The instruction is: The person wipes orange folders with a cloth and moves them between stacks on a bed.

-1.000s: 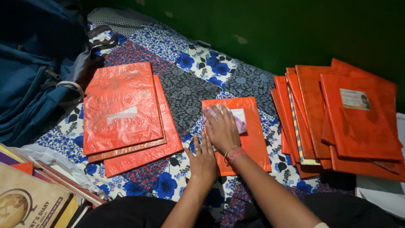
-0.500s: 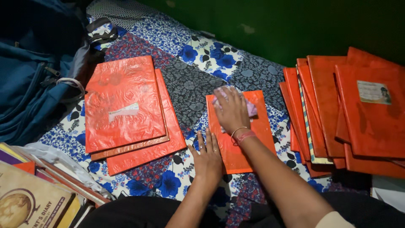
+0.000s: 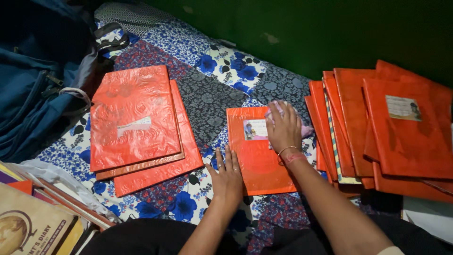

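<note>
Currently orange notebook lying flat on bed, being pinned by open left hand; pink cloth being pressed by right hand. Judged light, stiff, plastic cover slippery; best gripped at edges.

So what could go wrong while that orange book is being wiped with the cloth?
The right hand presses the pink cloth near the orange book's right edge; it could nudge the untidy stack of orange books beside it. The left hand pins only a lower corner, so the book may skid on the quilt.

blue backpack, perhaps zipped
</note>
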